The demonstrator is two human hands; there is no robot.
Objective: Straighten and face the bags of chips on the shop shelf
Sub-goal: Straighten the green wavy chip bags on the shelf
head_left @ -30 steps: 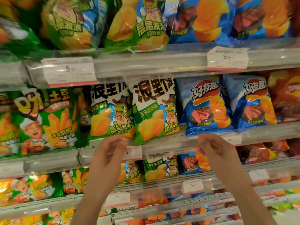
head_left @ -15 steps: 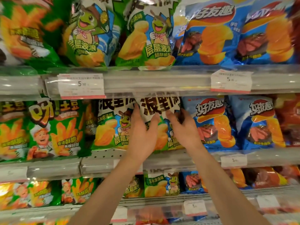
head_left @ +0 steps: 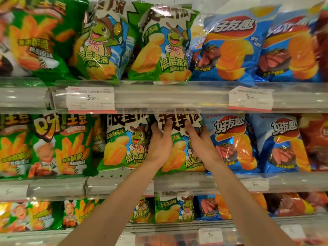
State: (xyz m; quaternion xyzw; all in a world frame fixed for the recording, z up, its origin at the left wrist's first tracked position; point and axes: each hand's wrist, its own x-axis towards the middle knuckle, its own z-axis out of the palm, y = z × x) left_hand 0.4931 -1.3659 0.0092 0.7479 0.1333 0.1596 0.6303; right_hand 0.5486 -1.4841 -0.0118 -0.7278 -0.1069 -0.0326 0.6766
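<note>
Two bare forearms rise from the bottom edge and meet at the middle shelf. The left hand lies on the left side of a green and white chip bag, its thumb pressed against the bag's printed front and its fingers reaching round the left edge into the gap beside the neighbouring bag; it grasps the bag. The right hand takes the same bag from the right, thumb on the front near the top, fingers curled round the right edge and out of sight behind it, so exactly how far they wrap is hard to tell. The bag stands upright on the middle shelf, its top just under the clear rail of the shelf above.

Just beside it on the left stands a matching frog-print bag, and further left green bags of potato sticks. Touching it on the right are two blue bags with a beef picture, then a red bag at the frame edge.

Below, the lower shelf carries smaller bags of the same kinds. Above, the top shelf holds larger bags in the same order, with a white price tag reading 5.90 clipped to its rail and another price label to the right.
</note>
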